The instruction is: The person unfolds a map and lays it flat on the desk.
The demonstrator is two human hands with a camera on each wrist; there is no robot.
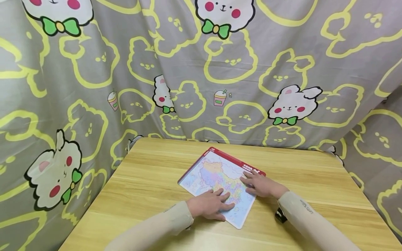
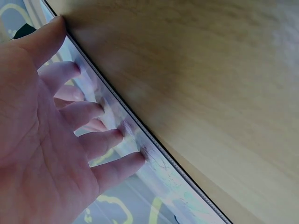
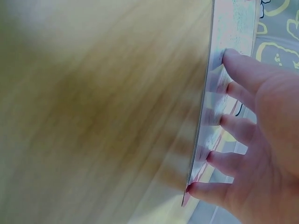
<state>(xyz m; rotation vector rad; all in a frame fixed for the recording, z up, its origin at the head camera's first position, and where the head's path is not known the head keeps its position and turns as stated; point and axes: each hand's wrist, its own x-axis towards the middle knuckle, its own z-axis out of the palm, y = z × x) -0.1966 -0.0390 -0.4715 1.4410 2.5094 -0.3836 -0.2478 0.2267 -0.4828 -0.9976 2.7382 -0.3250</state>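
A flat map board (image 1: 216, 174) with a red border along its top lies askew on the wooden table, printed with a coloured map on pale blue. My left hand (image 1: 209, 205) rests on its lower left edge, fingers spread over the print. On the upper right side, my right hand (image 1: 262, 184) touches the board with spread fingers. The left wrist view shows the left fingertips (image 2: 140, 157) on the glossy surface by the board's thin edge (image 2: 173, 165). In the right wrist view, the right fingertips (image 3: 214, 157) meet the board (image 3: 216, 100) along its edge.
The wooden table (image 1: 141, 181) extends on all sides of the board. A grey curtain (image 1: 188, 62) with yellow outlines and white cartoon animals hangs behind the table and along both sides. A small black object (image 1: 280, 215) shows under the right wrist.
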